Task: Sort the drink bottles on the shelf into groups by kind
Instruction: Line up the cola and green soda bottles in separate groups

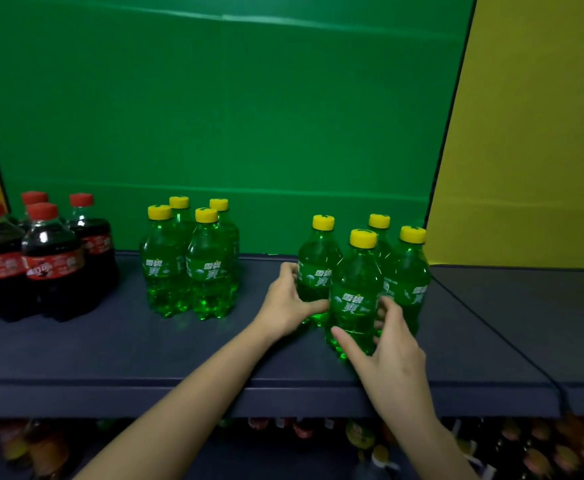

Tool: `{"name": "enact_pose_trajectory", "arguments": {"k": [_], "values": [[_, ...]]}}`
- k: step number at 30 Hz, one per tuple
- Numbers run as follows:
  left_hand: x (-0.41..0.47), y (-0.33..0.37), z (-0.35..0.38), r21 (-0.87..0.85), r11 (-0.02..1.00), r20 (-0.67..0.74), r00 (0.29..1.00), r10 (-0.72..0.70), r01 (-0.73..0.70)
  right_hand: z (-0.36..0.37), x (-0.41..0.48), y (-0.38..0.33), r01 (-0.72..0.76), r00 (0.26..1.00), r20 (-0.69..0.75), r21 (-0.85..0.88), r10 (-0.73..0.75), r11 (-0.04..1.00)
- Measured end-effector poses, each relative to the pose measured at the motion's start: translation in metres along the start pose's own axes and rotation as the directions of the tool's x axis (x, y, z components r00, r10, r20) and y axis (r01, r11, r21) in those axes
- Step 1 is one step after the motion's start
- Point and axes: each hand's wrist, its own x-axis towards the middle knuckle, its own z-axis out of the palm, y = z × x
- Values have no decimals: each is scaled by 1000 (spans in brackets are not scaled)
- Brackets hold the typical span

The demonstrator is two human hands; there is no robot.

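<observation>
**Both hands on the right-hand green bunch**

Dark shelf (145, 351) w/ a green backboard (214, 116) behind it and a yellow panel (533, 133) on the right. Three clusters of small bottles standing upright on it, left to right:

- cola bottles (53, 261) w/ red caps, far left, packed tight, partly cut off by the frame edge
- a group of four green bottles (190, 261) w/ yellow caps, left of middle, touching each other
- another four green ones on the right, which is where the hands are

Left hand (288, 303) is wrapped round the left side of the back-left bottle (314, 265) in that right cluster, fingers curled on its lower half. Right hand (392, 351) is on the near front bottle (354, 296), thumb pressed at the front low down and fingers round its right side (so each hand is closed on its own bottle, hands close together but not touching). The other two bottles (408, 282) of that cluster sit just behind and right, touching the held ones as far as I can tell.

Below the shelf edge there's a lower shelf of mixed bottles (363, 438), too blurry to tell what kind. A thin dark cable (512, 344) runs across the right part of the shelf.
</observation>
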Motion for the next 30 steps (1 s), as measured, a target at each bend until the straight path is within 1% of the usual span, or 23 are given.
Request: {"name": "enact_pose_trajectory", "arguments": {"k": [2,6,8,12,16,21,24,30], "values": [[-6,-1,-9,38,999,-66,998,8,-5,0,2,-1,9,999,37,13,-10,1000],[-9,-7,-24,180,984,-207,978,26,12,4,7,-5,33,994,99,60,-38,998],[-8,-8,-27,233,971,-258,966,19,43,8,13,-10,39,991,125,86,-50,996],[-3,-3,-29,284,950,-339,941,-27,130,18,33,-16,41,988,145,126,-59,991],[1,-3,-30,295,936,-374,925,-70,190,30,58,-20,26,989,136,170,-49,985],[5,-6,-30,329,923,-381,922,-63,199,46,82,-16,0,988,150,216,-34,976],[7,-5,-29,356,913,-385,921,-53,201,55,91,-14,-31,985,174,225,-9,974],[8,-4,-27,355,905,-386,918,-88,236,70,102,-8,-96,968,250,285,23,954]]}}
